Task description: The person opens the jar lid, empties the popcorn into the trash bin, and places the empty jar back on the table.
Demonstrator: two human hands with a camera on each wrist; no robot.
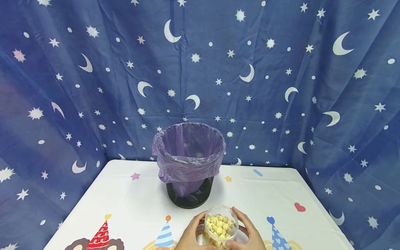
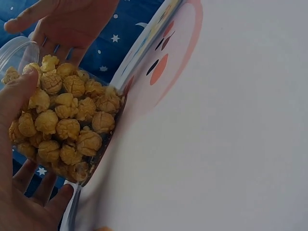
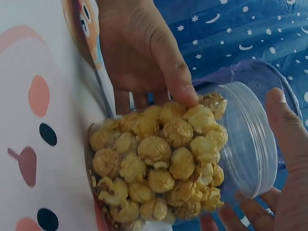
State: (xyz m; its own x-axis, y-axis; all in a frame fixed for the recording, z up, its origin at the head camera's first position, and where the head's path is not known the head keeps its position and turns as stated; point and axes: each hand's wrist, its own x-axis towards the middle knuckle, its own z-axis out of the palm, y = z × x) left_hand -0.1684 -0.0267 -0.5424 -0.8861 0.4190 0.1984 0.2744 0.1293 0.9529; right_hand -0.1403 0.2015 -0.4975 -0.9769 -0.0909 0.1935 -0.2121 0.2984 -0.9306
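Observation:
A clear plastic jar of popcorn (image 1: pixel 219 227) stands at the front of the table, filled with round yellow pieces below its see-through rim. My left hand (image 1: pixel 194 233) grips it from the left; its thumb lies against the side in both wrist views. On the other side is my right hand (image 1: pixel 248 232), spread around the upper part of the jar. Its fingers reach close to the rim, and its thumb stands away from the wall in the right wrist view. The popcorn (image 3: pixel 159 163) shows through the jar's wall.
Behind the jar stands a black mesh waste bin (image 1: pixel 189 198) lined with a purple plastic bag (image 1: pixel 190 170). A white tablecloth (image 1: pixel 131 201) printed with cartoon animals and party hats covers the table. Blue curtains (image 1: pixel 212 69) with moons and stars hang around the back and sides.

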